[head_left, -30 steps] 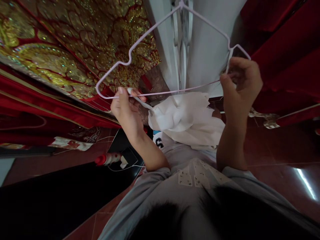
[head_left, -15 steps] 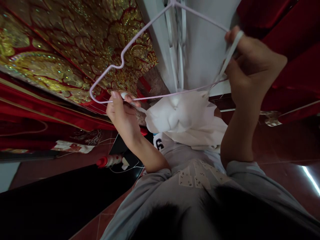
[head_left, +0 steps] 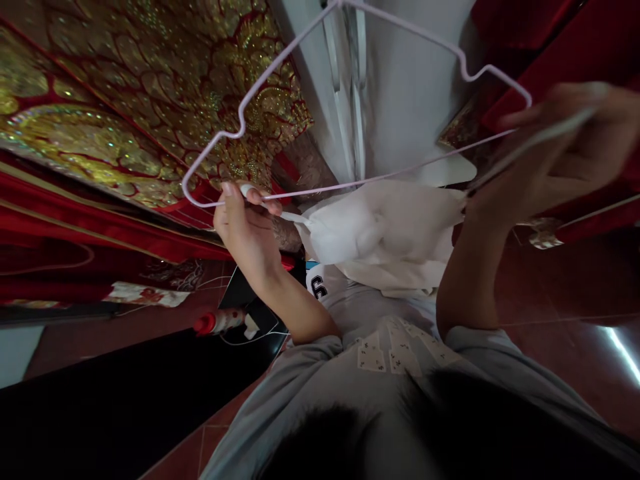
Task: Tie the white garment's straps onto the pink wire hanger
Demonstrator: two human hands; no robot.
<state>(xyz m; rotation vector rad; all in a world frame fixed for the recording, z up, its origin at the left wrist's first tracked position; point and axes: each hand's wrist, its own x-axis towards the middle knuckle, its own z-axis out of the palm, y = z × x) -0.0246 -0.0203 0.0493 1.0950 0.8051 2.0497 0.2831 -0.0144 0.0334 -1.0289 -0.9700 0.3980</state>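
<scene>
A thin lilac clothes hanger (head_left: 273,67) spans the upper middle of the head view, its shoulder notches facing away from me. My left hand (head_left: 250,233) is closed on the left end of its bottom bar, with one white strap of a garment around a finger. From there hangs an off-white strappy garment (head_left: 370,227), loose below the bar and in front of my lap. My right hand (head_left: 565,153), blurred, is closed on the garment's other strap (head_left: 545,137), pulled taut beside the hanger's right end. Whether that strap passes around the hanger end is unclear.
Gold-sequined red clothing (head_left: 165,100) hangs close on the left, and red cloth (head_left: 530,40) hangs on the right. A pale cabinet (head_left: 410,80) with long handles stands ahead. A red-capped bottle (head_left: 220,323) and a white cable are beside a black surface (head_left: 125,400) at lower left.
My right hand has moved right, past the hanger's right end, drawing the strap and garment that way. The hanger's right notch now shows. My left hand has stayed put.
</scene>
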